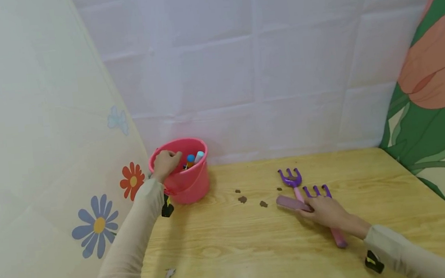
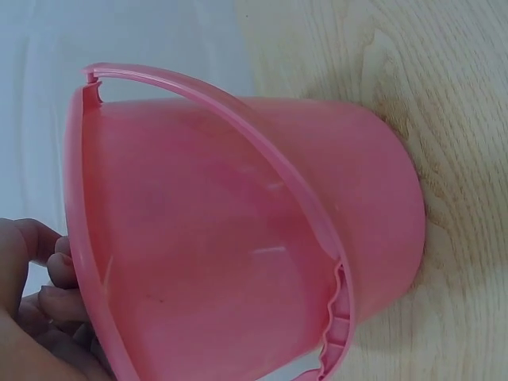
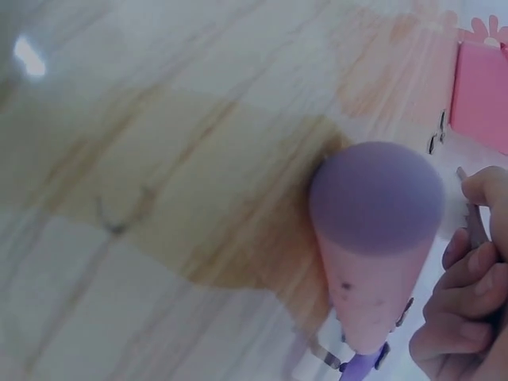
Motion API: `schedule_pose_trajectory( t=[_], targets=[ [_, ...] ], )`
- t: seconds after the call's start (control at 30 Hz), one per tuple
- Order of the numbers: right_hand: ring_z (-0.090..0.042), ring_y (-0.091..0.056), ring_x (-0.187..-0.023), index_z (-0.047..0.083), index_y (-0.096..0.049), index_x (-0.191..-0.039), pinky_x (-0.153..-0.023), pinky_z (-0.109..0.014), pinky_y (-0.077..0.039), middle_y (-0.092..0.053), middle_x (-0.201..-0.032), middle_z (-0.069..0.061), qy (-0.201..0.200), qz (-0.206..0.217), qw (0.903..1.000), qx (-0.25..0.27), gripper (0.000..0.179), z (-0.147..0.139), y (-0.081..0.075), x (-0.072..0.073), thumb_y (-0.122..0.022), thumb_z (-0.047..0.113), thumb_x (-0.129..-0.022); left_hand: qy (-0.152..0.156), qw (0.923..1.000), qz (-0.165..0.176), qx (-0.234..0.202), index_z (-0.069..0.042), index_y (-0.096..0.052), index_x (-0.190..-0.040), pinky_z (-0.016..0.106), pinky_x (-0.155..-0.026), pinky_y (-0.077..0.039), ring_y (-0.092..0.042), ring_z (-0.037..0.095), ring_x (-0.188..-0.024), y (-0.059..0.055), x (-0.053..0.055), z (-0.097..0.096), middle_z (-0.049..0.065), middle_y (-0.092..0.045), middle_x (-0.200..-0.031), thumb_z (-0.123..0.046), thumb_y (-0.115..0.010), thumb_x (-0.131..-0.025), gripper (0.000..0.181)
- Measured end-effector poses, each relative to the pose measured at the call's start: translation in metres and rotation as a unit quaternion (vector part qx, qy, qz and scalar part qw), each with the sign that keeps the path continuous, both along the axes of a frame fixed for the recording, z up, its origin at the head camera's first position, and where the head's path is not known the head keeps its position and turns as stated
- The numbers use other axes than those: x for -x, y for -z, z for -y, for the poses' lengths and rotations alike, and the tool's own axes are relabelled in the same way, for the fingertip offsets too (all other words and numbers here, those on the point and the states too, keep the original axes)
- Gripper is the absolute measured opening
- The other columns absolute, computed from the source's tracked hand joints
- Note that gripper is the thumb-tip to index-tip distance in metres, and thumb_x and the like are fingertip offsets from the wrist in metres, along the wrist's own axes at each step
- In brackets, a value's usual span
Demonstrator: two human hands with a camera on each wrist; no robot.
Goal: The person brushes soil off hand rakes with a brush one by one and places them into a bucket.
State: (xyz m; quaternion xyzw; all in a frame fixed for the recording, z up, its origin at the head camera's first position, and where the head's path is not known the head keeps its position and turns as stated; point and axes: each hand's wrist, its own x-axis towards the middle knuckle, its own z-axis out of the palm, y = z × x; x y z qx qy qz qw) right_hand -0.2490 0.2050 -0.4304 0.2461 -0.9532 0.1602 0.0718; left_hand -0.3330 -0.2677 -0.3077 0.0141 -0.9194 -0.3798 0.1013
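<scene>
My left hand (image 1: 167, 163) is at the mouth of a pink bucket (image 1: 190, 190). In the left wrist view its bent fingers (image 2: 59, 270) lie just past the bucket's rim, partly hidden by it; I cannot tell whether they hold anything. A blue-capped item (image 1: 190, 158) and a light-blue-capped tube (image 1: 199, 157) show inside. My right hand (image 1: 326, 211) pinches a flat mauve comb-like piece (image 1: 289, 202) with a toothed edge between thumb and fingers. Below that hand lie two purple-pronged hand rakes, one rake (image 1: 291, 179) farther left, the other rake (image 1: 339, 238) with its pink handle toward me.
Brown flakes (image 1: 242, 199) are scattered on the wood-grain table (image 1: 223, 240) between bucket and rakes. A pale grey scrap (image 1: 170, 273) lies near the front left. A white sheet (image 1: 256, 65) hangs behind, with flowered panels at both sides.
</scene>
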Motion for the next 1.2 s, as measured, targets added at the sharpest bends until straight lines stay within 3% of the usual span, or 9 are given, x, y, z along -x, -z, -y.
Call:
schedule_pose_trajectory(
  t=[0.2,0.37,0.8,1.07,1.13,1.2],
  targets=[
    [-0.003,-0.033,-0.047,0.018,-0.046,-0.071,-0.044,-0.023,-0.029,-0.038,-0.056,0.009,0.002,0.000,1.0000,0.005,0.036,0.001,0.001,-0.002,-0.070,0.036,-0.090,-0.004,0.9986,-0.052,-0.002,-0.011,-0.036,-0.055,0.030,-0.047,-0.029,-0.030,0.013,-0.044,0.003,-0.002,0.001,-0.003,-0.029,-0.048,-0.023,-0.050,-0.096,0.044],
    [-0.004,-0.034,-0.047,0.017,-0.047,-0.072,-0.044,-0.024,-0.030,-0.038,-0.056,0.009,0.008,0.003,0.9999,0.007,0.035,0.000,0.000,-0.003,-0.070,0.035,-0.090,0.012,0.9969,-0.077,-0.014,-0.012,-0.035,-0.053,0.031,-0.046,-0.027,-0.027,0.015,-0.044,0.002,-0.002,0.004,-0.003,-0.027,-0.047,-0.021,-0.050,-0.097,0.047],
    [-0.003,-0.032,-0.047,0.018,-0.047,-0.068,-0.044,-0.023,-0.029,-0.038,-0.056,0.011,0.006,-0.025,0.9996,0.010,0.035,-0.008,0.005,-0.003,-0.073,0.032,-0.088,0.010,0.9971,-0.073,-0.015,-0.011,-0.035,-0.056,0.030,-0.047,-0.027,-0.026,0.014,-0.045,0.001,-0.002,0.000,-0.002,-0.027,-0.049,-0.024,-0.050,-0.096,0.045],
    [-0.004,-0.033,-0.046,0.018,-0.049,-0.070,-0.044,-0.022,-0.029,-0.039,-0.056,0.009,0.025,0.004,0.9996,0.011,0.036,-0.014,0.003,-0.004,-0.069,0.038,-0.091,0.007,0.9965,-0.080,-0.023,-0.009,-0.038,-0.058,0.029,-0.046,-0.027,-0.030,0.014,-0.045,0.000,-0.009,-0.009,-0.001,-0.030,-0.050,-0.022,-0.050,-0.094,0.040],
    [-0.005,-0.034,-0.046,0.013,-0.058,-0.076,-0.044,-0.024,-0.032,-0.042,-0.057,0.005,0.033,0.000,0.9994,0.012,0.033,-0.016,0.001,-0.003,-0.069,0.041,-0.090,0.010,0.9964,-0.079,-0.028,-0.009,-0.039,-0.058,0.028,-0.046,-0.027,-0.030,0.014,-0.045,-0.001,-0.010,-0.012,-0.001,-0.031,-0.051,-0.022,-0.051,-0.095,0.040],
    [-0.006,-0.036,-0.046,0.004,-0.068,-0.094,-0.045,-0.026,-0.035,-0.054,-0.065,-0.004,0.035,-0.011,0.9993,0.011,0.038,-0.017,-0.001,-0.003,-0.070,0.042,-0.090,0.010,0.9965,-0.077,-0.031,-0.009,-0.039,-0.058,0.028,-0.046,-0.027,-0.030,0.014,-0.045,-0.002,-0.011,-0.013,-0.001,-0.031,-0.051,-0.023,-0.051,-0.095,0.041]
  ],
)
